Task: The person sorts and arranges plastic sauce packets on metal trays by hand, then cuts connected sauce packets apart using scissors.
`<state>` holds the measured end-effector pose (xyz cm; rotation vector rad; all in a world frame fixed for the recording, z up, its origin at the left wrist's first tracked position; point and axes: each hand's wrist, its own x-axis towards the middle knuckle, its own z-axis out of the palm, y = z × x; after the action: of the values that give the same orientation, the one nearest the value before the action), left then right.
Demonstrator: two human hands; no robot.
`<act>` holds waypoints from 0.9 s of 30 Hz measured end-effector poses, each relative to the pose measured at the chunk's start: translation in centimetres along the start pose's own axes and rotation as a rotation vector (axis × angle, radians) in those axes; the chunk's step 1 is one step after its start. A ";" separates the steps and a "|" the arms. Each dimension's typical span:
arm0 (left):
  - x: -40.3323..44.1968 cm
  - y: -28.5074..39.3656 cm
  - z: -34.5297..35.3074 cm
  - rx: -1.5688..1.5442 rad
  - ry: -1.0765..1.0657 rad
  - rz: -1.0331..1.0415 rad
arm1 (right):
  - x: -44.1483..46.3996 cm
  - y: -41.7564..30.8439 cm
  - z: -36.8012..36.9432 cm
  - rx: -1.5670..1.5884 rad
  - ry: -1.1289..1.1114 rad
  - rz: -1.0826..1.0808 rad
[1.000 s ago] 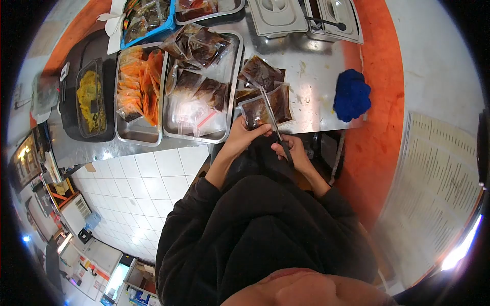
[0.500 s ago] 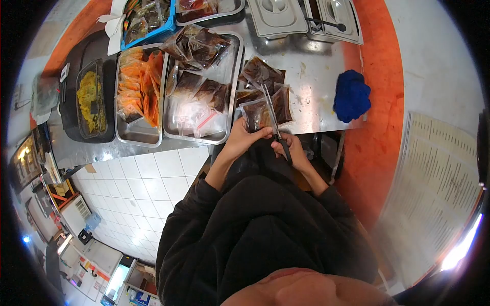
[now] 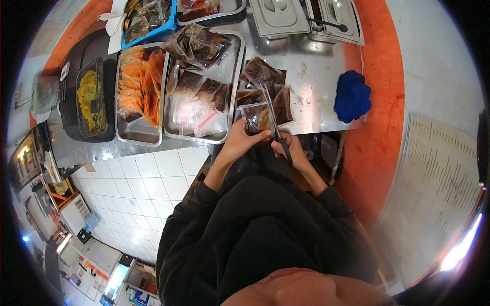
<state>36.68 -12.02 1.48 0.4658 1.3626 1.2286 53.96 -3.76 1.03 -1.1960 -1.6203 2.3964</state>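
My left hand (image 3: 244,140) is closed on the lower corner of a clear plastic sauce packet (image 3: 255,116) with dark brown filling, its thumb pressed on the plastic. In my right hand (image 3: 289,148) is a pair of scissors (image 3: 271,108), gripped by its black handles. The long metal blades point away from me and lie along the right edge of the held packet; whether they are parted is hard to make out. Just beyond, several more dark sauce packets (image 3: 261,71) are piled on the steel table (image 3: 319,94).
To the left stand a steel tray (image 3: 228,122) of dark packets and small clear bags, and another tray (image 3: 138,136) of orange packets. A yellow-filled container (image 3: 92,102) sits farther left. A blue cloth (image 3: 352,97) lies at the right; lidded steel pans (image 3: 278,23) stand at the back.
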 end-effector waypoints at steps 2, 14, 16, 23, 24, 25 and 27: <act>-0.4 0.6 0.3 0.033 0.015 -0.003 | 0.4 1.4 -0.4 -0.036 0.003 -0.056; -1.1 1.4 -0.1 0.049 0.002 -0.070 | -0.1 -0.3 0.1 -0.067 0.009 0.001; -1.3 1.7 0.0 0.039 -0.005 -0.086 | 0.0 -0.8 0.6 -0.046 0.015 -0.038; -2.3 0.9 -0.3 0.170 -0.093 -0.105 | 0.6 -0.8 -0.5 0.006 -0.014 0.038; -2.5 0.9 -0.3 0.232 -0.125 -0.117 | 0.6 -1.0 -0.7 -0.003 0.015 0.055; -2.3 0.8 -0.2 0.234 -0.127 -0.115 | 0.6 -1.1 -1.0 -0.002 0.017 0.052; -2.0 0.5 -0.1 0.113 -0.024 -0.031 | 0.2 -1.1 -1.8 0.001 0.015 -0.051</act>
<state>36.91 -13.58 2.87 0.5345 1.4189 1.1211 54.49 -1.78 1.48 -1.1553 -1.6246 2.3514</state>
